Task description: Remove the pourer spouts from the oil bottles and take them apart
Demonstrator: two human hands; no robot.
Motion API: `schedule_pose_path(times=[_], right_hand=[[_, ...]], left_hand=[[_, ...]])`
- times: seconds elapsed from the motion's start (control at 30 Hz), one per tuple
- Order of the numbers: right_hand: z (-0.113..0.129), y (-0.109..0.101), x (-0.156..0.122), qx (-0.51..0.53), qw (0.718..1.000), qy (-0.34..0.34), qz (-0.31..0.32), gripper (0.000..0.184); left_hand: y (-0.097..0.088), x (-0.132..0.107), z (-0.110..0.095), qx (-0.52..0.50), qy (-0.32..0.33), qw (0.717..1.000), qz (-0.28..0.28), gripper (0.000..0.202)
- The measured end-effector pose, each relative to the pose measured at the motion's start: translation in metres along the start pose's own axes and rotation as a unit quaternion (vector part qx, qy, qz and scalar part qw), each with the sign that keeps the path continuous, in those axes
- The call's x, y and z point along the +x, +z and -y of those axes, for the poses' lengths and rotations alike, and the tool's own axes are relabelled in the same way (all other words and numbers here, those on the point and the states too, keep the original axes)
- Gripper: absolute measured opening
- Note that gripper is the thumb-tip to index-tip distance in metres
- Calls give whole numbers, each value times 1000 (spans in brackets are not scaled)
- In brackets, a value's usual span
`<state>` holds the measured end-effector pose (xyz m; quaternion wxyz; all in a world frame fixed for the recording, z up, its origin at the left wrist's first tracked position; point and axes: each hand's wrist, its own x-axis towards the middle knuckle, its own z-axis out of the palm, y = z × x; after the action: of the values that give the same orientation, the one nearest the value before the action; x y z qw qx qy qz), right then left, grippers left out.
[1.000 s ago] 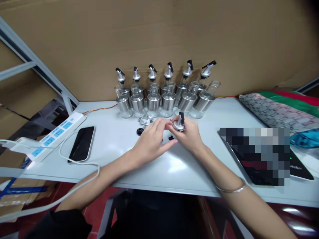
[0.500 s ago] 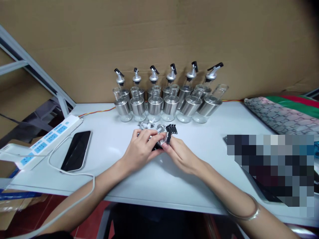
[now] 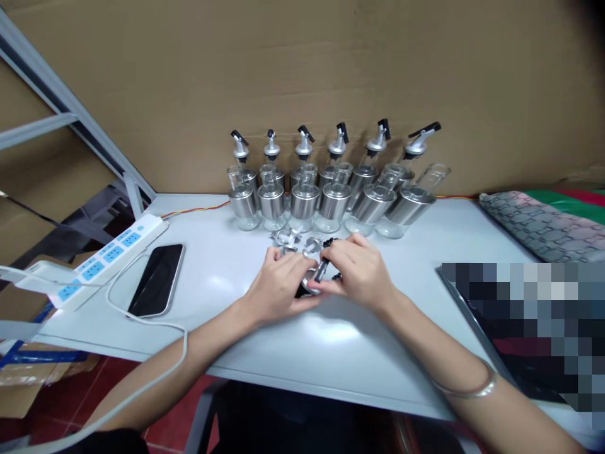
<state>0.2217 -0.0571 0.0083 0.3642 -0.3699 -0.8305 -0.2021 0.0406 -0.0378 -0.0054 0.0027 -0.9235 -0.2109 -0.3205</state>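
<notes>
Between my two hands is a bottle pourer (image 3: pixel 311 283) with a silver body and black parts, largely covered by my fingers. My left hand (image 3: pixel 278 287) is closed around its base. The fingers of my right hand (image 3: pixel 362 271) pinch its upper end, where a dark lever piece (image 3: pixel 321 270) shows. Just beyond my hands lie loose silver pourer parts (image 3: pixel 288 238) and small black levers (image 3: pixel 329 242), partly hidden by my right hand. Behind them stands a front row of open-necked glass bottles with steel sleeves (image 3: pixel 305 200).
A back row of bottles wears pourers with black levers (image 3: pixel 304 144) against the cardboard wall (image 3: pixel 283 75). To the left lie a phone (image 3: pixel 158 280), a white cable (image 3: pixel 186 343) and a power strip (image 3: pixel 111 255). A patterned cushion (image 3: pixel 543 224) and a pixelated dark device (image 3: pixel 496 340) occupy the right side.
My right hand has lifted and turned so that its fingers come over the pourer from above. My left hand keeps its hold. The whole view has shifted slightly.
</notes>
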Motion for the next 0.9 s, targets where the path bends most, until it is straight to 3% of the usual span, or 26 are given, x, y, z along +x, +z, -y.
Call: schedule_pose_path(times=[0.13,0.2,0.33,0.43,0.53,0.67,0.77,0.9], right_hand=[[10,-5,-4,-16,1000,-17,-4,44],[12,-7,-7,9,1000,13,-18,44],[10,-10,-11,56,984,147,-82,43],[-4,-12,-14,34,958,276,-75,31],[-26,-10,-21,42,929,368,-12,17],[-50,-3,-36,52,894,426,132,4],[-54,2,-45,-7,879,425,214,7],[-53,4,-49,-86,886,384,246,15]], left_hand=[[0,2,-9,-7,42,999,2,37],[0,3,-11,-5,59,998,2,36],[-1,3,-4,-4,64,998,-9,30],[-2,2,5,-9,32,999,-32,30],[-3,2,9,-9,20,999,-43,27],[-5,3,8,-16,33,999,-40,21],[-6,4,8,-15,31,999,-42,20],[-6,4,10,-13,26,999,-45,20]])
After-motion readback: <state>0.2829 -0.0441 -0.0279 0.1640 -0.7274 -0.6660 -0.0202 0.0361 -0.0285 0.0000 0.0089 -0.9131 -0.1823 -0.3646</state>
